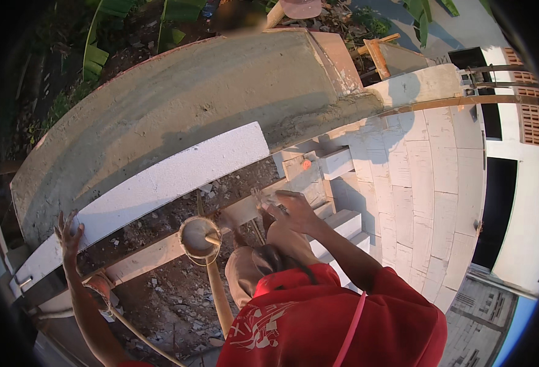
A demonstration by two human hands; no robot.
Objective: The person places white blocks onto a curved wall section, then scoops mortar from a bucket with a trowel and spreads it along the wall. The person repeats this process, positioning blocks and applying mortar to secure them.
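Observation:
A long white block with a fine-grained face, like aerated concrete, lies along the near edge of a grey mortar-covered surface. Its right end stops near the middle of the view. My left hand is at the block's left part, fingers spread, seeming to rest against it. To the right, my right hand hovers above my knee, fingers apart and holding nothing; it does not touch the block. Between my arms a round bucket holds grey mix, with a handle-like stick standing in it.
A wooden plank runs below the block, above rubble-strewn ground. White blocks are stacked on my right beside a pale block wall. A bamboo pole slants up toward the bucket. Banana leaves hang at the far left.

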